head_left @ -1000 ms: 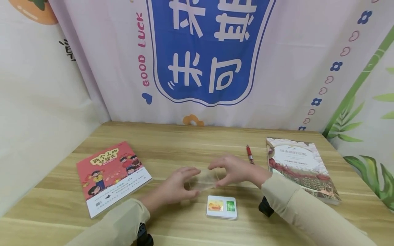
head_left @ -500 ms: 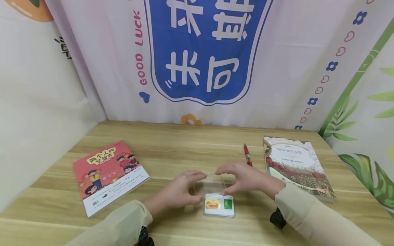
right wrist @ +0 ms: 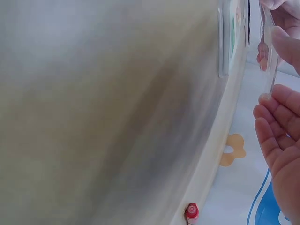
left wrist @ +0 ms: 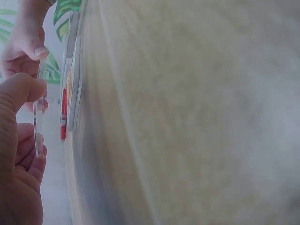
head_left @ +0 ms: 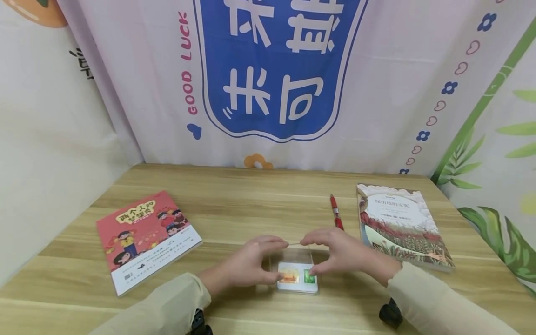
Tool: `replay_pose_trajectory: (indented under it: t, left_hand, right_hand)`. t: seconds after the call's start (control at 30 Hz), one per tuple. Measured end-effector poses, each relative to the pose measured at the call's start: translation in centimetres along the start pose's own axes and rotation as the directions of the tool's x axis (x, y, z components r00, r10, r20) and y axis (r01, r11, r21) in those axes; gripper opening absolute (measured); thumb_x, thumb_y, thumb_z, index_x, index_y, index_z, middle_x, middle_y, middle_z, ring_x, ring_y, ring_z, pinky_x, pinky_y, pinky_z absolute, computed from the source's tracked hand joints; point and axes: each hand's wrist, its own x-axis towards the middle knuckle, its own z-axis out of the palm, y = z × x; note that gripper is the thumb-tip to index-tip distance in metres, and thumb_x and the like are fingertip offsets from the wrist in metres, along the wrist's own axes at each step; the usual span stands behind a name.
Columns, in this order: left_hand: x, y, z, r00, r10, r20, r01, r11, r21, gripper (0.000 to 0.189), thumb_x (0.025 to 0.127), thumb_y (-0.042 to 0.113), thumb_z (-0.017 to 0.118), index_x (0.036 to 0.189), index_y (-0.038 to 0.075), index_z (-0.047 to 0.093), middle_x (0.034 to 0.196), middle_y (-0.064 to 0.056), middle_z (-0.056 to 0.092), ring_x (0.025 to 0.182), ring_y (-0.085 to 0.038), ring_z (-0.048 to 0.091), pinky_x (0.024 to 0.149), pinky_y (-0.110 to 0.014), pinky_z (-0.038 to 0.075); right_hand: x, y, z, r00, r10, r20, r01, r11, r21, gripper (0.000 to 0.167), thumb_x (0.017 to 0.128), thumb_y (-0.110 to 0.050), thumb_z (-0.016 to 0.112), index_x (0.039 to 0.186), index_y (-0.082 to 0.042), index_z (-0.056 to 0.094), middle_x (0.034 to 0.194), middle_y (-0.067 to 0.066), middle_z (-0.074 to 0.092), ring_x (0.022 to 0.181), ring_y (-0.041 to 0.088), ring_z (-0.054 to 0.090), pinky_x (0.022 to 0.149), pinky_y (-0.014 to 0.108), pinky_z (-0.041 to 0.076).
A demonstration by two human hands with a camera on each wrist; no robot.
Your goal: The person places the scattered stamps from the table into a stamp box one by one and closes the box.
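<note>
Between both hands is a clear plastic cover (head_left: 293,254), gripped at its left edge by my left hand (head_left: 250,263) and at its right edge by my right hand (head_left: 344,253). Edge-on in the left wrist view, the cover (left wrist: 38,122) shows as a thin transparent slab with my thumb on one face and fingertips at its edges. A flat white case (head_left: 298,285) with an orange-yellow and a green picture lies on the table below, overlapped by the cover in the head view. In the right wrist view, a gap separates the cover (right wrist: 270,56) from the case (right wrist: 225,42).
A red picture book (head_left: 146,237) lies at the left of the wooden table (head_left: 234,200). To the right are a red pen (head_left: 336,211) and a second book (head_left: 404,225) with a pale floral cover. A printed curtain (head_left: 377,93) hangs behind the table.
Both hands have brought the clear cover nearer and slightly right, from behind the white case to above it. The head view has shifted a little; the books and pen stay put.
</note>
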Motion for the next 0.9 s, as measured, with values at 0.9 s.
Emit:
replay_pose_trajectory:
  t: [0.9]
  left_hand:
    - [0.4, 0.9, 1.4, 0.997, 0.004, 0.076, -0.005, 1.000, 0.012, 0.065, 0.070, 0.026, 0.075, 0.129, 0.008, 0.053, 0.130, -0.005, 0.054, 0.121, -0.022, 0.049, 0.103, -0.037, 0.037]
  right_hand:
    - [-2.5, -0.4, 2.1, 0.994, 0.014, -0.111, -0.007, 0.998, 0.064, 0.065, 0.068, -0.048, 0.074, 0.116, -0.006, 0.062, 0.115, 0.006, 0.063, 0.107, 0.023, 0.057, 0.093, 0.044, 0.044]
